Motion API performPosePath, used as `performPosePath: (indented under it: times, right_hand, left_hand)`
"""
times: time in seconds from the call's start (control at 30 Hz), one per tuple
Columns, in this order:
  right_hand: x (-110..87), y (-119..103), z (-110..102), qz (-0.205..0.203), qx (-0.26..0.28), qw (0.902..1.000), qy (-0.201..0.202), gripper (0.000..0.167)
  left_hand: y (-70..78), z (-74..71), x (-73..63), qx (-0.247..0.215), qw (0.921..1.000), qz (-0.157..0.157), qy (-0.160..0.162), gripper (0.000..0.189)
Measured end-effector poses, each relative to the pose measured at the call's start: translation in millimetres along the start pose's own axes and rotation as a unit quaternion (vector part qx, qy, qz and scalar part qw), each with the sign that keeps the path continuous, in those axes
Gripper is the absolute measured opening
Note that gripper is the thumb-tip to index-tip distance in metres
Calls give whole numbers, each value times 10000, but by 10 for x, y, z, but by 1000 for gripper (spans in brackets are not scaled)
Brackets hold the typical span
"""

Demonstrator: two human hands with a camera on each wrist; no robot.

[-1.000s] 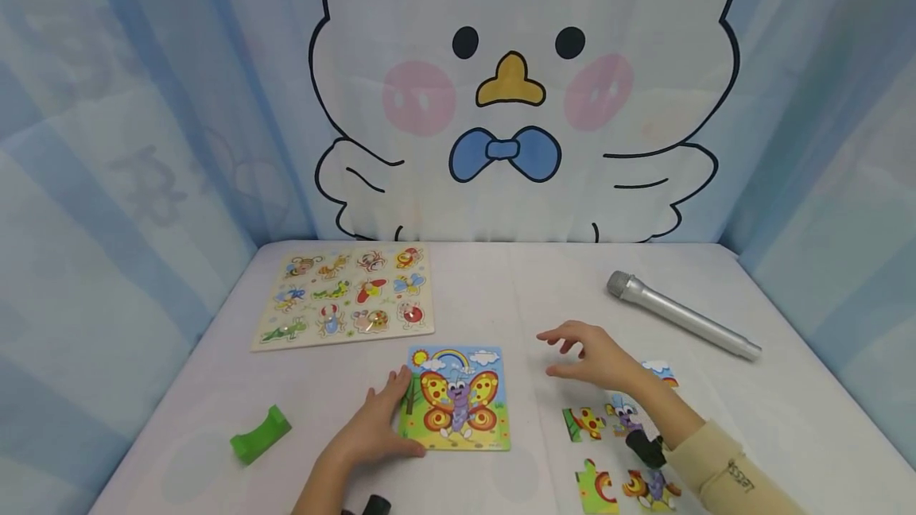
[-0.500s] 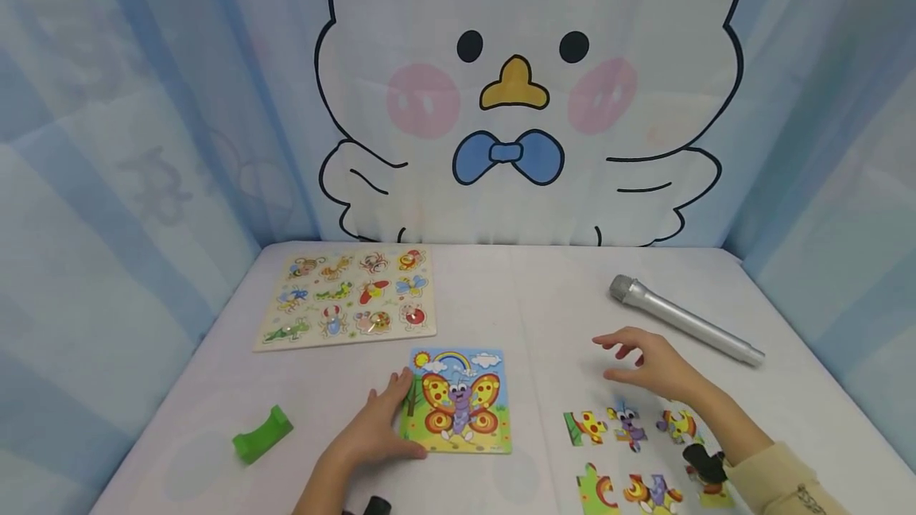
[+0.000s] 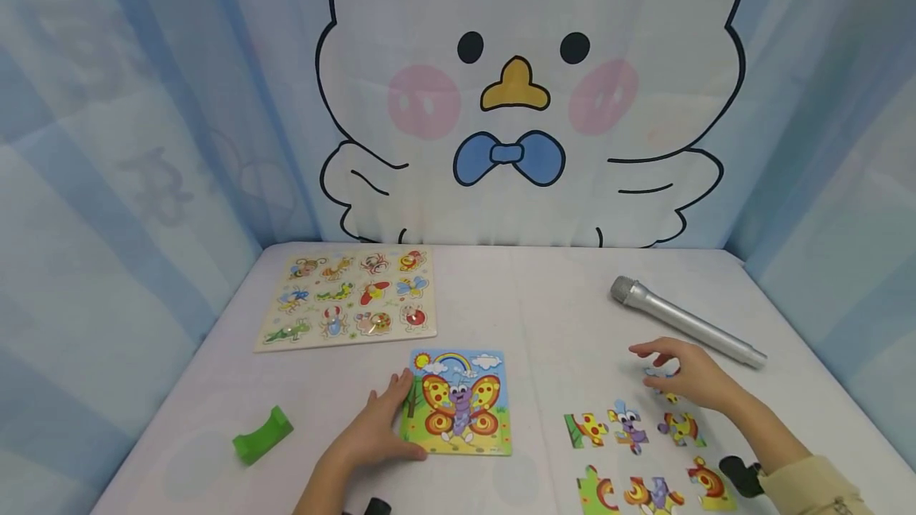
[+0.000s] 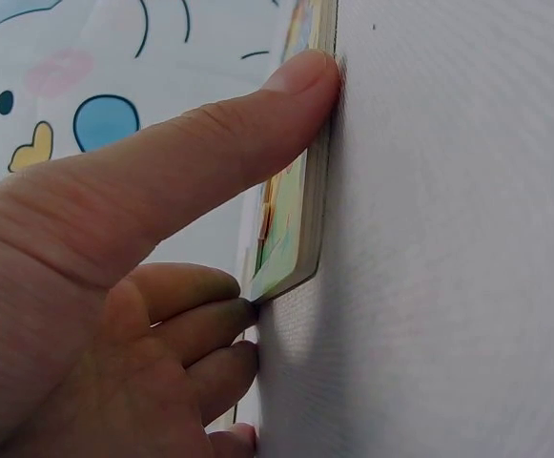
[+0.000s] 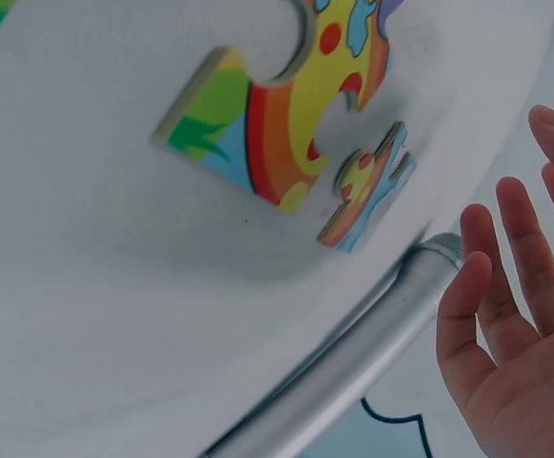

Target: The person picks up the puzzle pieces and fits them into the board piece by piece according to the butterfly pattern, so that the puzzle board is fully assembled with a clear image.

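Head view: white cloth-covered tabletop point(image 3: 494, 288) carried rectangular beige insect puzzle board point(image 3: 358, 307), far left, and long silver microphone point(image 3: 688, 321), far right. Square butterfly-picture board point(image 3: 458, 380) lay near middle; left hand point(image 3: 372, 427) held its near-left corner, grip between thumb and fingers. Right hand point(image 3: 690, 376) hovered, grip released, fingers loosely bent, partly hiding one of several multicoloured jigsaw pieces point(image 3: 628, 424) spread at right.

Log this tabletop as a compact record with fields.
Left grip: left hand touching the edge of the butterfly board
Right grip: right hand near the loose puzzle pieces, nothing visibly held
Piece count: at least seven visible
Microphone: silver, lying beyond the right hand
Insect board: back left
Green block: left of the left hand
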State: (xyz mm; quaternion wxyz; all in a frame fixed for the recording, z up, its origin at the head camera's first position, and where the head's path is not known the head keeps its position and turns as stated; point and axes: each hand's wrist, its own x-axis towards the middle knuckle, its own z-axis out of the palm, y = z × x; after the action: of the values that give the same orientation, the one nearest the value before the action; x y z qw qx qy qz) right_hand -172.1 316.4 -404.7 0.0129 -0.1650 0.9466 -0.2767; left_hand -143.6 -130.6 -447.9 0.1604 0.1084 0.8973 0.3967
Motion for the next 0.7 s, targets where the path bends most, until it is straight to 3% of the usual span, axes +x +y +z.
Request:
performPosePath:
  times: [0.27,0.7]
  right_hand:
    - [-27,207,-37,567,-65,9981,-227,45]
    - [-90,344,-45,1075,-402,9926,-396,45]
  left_hand:
    - [-30,15,12,-14,10000,52,22,113]
    - [-34,15,9,31,10000,51,17,113]
